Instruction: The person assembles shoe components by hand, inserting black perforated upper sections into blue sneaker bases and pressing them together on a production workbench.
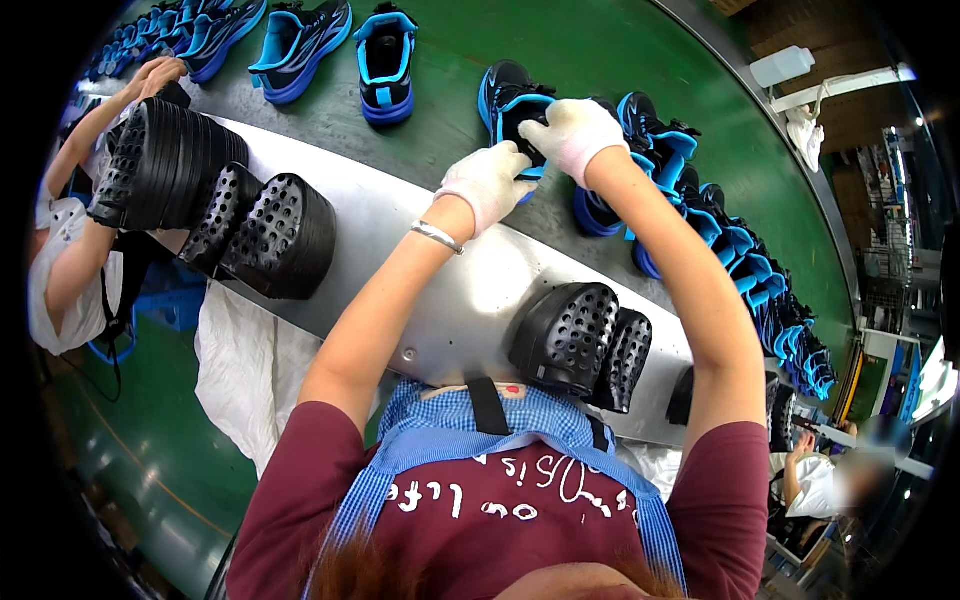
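Note:
A black and blue sneaker [508, 108] stands on the green work surface in front of me, its heel toward me. My left hand [488, 185], in a white glove, is closed at the near heel edge of its opening, fingers curled. My right hand [576, 136], gloved too, is closed over the right side of the collar, with the thumb pointing left across the opening. The hands partly hide the shoe's heel and right side. Inside the shoe it is dark, and I cannot tell whether something lies in it.
A steel shelf [460, 290] runs before me, bearing stacks of black, dimpled insoles [568, 335] right and more insoles [285, 235] left. Rows of sneakers [385, 65] line the green surface [590, 50] on both sides. A co-worker's hand [160, 75] reaches in at left; another person [815, 480] sits at right.

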{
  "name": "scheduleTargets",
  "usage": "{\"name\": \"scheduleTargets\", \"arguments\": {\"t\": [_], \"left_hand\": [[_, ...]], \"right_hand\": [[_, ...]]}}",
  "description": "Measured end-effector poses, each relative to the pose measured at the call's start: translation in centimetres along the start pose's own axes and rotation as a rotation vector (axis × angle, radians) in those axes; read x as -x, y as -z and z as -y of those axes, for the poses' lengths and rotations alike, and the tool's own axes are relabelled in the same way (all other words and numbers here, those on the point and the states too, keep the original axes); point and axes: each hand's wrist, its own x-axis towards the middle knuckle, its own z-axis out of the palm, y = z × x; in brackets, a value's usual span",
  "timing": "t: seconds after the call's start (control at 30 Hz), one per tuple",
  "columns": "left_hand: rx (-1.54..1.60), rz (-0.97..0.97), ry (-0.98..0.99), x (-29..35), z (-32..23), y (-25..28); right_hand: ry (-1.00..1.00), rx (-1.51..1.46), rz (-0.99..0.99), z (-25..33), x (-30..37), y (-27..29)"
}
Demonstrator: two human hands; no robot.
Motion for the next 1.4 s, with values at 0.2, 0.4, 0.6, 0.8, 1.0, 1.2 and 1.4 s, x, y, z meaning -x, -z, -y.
{"name": "scheduleTargets", "arguments": {"t": [0.2, 0.4, 0.6, 0.8, 1.0, 1.2, 1.4], "left_hand": [[-0.094, 0.316, 0.172, -2.2, 0.4, 1.4], [-0.133, 0.419, 0.193, -3.5, -0.1, 2.2], [-0.172, 0.413, 0.19, -3.1, -0.2, 3.3], [-0.182, 0.421, 0.208, -3.4, 0.5, 2.8], [-0.19, 0.369, 0.183, -4.4, 1.6, 1.4], [-0.257, 0.291, 0.088, -4.7, 0.8, 2.7], [-0.36, -0.148, 0.094, -3.7, 4.3, 5.8]], "right_hand": [[0.002, 0.189, 0.047, 2.7, -0.9, -3.5], [0.08, 0.243, -0.06, 2.3, -2.7, -4.4], [0.081, 0.189, -0.038, 2.9, -2.9, -3.4], [0.043, 0.14, -0.001, 2.9, -2.7, -3.5], [0.112, 0.147, -0.142, 2.3, -3.9, -4.4], [0.091, 0.021, -0.069, 1.5, -3.9, -3.0], [0.337, -0.281, -0.274, -2.9, 5.1, -2.2]]}}
